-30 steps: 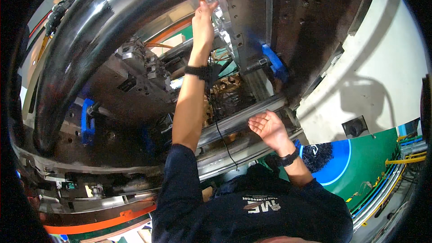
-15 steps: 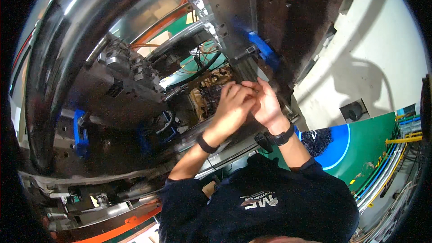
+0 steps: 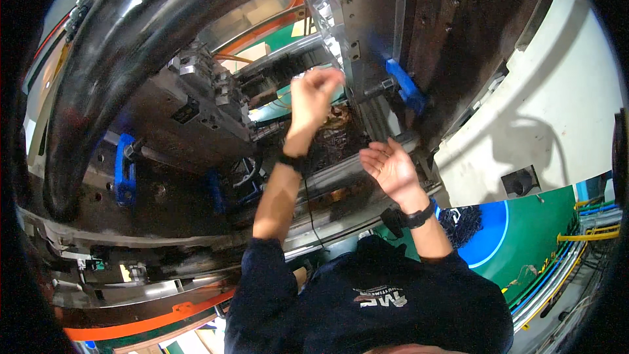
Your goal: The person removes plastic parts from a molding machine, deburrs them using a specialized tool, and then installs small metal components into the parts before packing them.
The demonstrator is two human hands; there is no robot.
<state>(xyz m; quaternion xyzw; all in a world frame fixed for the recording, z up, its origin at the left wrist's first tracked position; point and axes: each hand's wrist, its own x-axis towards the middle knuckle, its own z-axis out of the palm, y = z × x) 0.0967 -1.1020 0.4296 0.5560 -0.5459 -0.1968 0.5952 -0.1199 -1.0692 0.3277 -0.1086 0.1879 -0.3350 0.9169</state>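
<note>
A large industrial moulding machine (image 3: 196, 131) fills most of the view, with a thick black curved pipe (image 3: 124, 46) sweeping over its top left and a bright steel mould plate (image 3: 367, 19) standing upright at the centre right. Beyond it, at the right, lies a pale machine housing (image 3: 544, 111), and below that a green floor (image 3: 544, 223) with a blue circle marking (image 3: 488, 236). A horizontal steel tie bar (image 3: 341, 177) crosses in front of the person's chest. Blue clamps sit on the machine: one at the left (image 3: 124, 170), another beside the mould plate (image 3: 406, 88). The left hand (image 3: 314, 95) is raised before the mould opening, its fingers curled loosely inward, grasping nothing that can be made out. The right hand (image 3: 391, 167) hovers lower, just above the tie bar, palm up and fingers spread, empty. Both wrists wear dark bands.
</note>
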